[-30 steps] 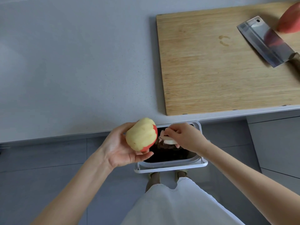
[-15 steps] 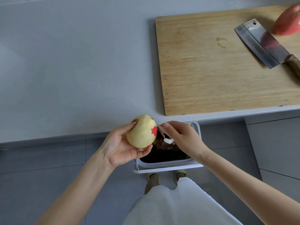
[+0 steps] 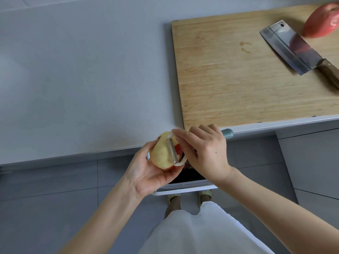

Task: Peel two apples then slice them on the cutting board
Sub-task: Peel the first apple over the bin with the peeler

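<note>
Left hand (image 3: 146, 173) cups the apple (image 3: 162, 153) from the left and below; fingers curled round it, thumb under its near side; a firm hold. Apple mostly pale, peeled flesh; one red patch of skin on its right side, a thin red rim at the bottom. It is held in the air just off the counter's (image 3: 82, 79) front edge, above the bin (image 3: 183, 191).

Right hand (image 3: 205, 153) grips the peeler (image 3: 172, 150); fingers wrapped round the handle, forefinger stretched along the top of the head; grey-green handle end sticks out past the knuckles. Blade lies flat against the apple, at the border of the red patch.

Bin white-rimmed, dark inside; largely hidden by both hands.

Board (image 3: 238, 79) on the counter's right part, its near edge along the counter's front edge; bare wood over most of it. Cleaver (image 3: 288, 46) flat on the board toward its right edge; blade pointing far-left, wooden handle running off right. Red apple (image 3: 321, 21), unpeeled, at the board's far right corner, just beside the blade; touching or not, cannot tell.
</note>
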Motion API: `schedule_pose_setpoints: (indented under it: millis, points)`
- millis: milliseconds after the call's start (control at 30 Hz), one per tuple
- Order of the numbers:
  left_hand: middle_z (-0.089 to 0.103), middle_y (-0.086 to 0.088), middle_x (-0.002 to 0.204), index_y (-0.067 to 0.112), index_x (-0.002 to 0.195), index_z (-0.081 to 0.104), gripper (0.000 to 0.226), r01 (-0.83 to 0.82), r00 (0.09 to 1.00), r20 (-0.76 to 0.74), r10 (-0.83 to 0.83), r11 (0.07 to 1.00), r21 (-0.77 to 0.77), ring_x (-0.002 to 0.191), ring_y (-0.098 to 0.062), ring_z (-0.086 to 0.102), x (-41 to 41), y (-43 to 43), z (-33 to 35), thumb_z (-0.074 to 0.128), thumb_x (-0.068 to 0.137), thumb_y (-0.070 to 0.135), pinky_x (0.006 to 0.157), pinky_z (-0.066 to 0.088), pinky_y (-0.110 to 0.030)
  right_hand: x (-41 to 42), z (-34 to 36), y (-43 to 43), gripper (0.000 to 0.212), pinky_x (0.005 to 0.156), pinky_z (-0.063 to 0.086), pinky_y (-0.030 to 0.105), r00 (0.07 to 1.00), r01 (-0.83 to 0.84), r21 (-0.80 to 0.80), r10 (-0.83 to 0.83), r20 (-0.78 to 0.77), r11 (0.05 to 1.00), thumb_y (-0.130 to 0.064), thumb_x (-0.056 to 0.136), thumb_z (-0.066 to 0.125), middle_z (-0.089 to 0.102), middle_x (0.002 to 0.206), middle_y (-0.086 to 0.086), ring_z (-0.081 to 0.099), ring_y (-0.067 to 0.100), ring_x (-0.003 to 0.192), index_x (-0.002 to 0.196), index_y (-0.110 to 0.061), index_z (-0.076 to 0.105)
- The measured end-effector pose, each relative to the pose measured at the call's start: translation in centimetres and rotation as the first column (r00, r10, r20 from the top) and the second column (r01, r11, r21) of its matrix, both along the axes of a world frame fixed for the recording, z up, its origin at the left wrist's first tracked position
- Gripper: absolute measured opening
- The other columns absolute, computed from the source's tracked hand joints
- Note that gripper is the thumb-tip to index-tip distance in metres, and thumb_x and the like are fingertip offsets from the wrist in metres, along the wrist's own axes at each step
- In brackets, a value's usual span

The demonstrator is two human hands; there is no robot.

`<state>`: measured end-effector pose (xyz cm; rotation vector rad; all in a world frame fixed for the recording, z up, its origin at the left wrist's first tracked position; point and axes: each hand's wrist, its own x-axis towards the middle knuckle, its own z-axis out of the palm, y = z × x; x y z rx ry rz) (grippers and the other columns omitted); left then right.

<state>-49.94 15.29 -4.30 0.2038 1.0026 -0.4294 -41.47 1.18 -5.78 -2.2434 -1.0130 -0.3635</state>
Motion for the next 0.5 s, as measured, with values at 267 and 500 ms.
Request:
schedule_pose_setpoints:
  millis: [267, 500]
  points:
    - [0.059, -0.017, 0.081, 0.001, 0.097, 0.061, 0.045, 0.013, 1.000, -0.007, -0.014, 0.992, -0.126, 0.064, -0.026, 0.055, 0.2, 0.2, 0.5, 0.069, 0.057, 0.021, 0.049, 0.055, -0.032, 0.2, -1.2, -1.5, 0.026, 0.054, 0.035, 0.030, 0.985, 0.012, -0.015, -0.014, -0.169, 1.000, -0.028, 0.095, 0.049, 0.058, 0.061, -0.008, 0.053, 0.016, 0.055, 0.094, -0.018, 0.073]
    - [0.060, -0.021, 0.087, -0.001, 0.099, 0.063, 0.051, 0.033, 0.998, 0.048, -0.027, 0.991, -0.128, 0.068, -0.029, 0.058, 1.0, 0.8, 1.4, 0.076, 0.053, 0.018, 0.050, 0.056, -0.034, -0.1, -3.1, -2.4, 0.034, 0.046, 0.035, 0.026, 0.932, 0.090, -0.200, -0.153, -0.328, 0.976, -0.033, 0.093, 0.049, 0.052, 0.046, -0.006, 0.047, 0.016, 0.041, 0.070, -0.018, 0.069]
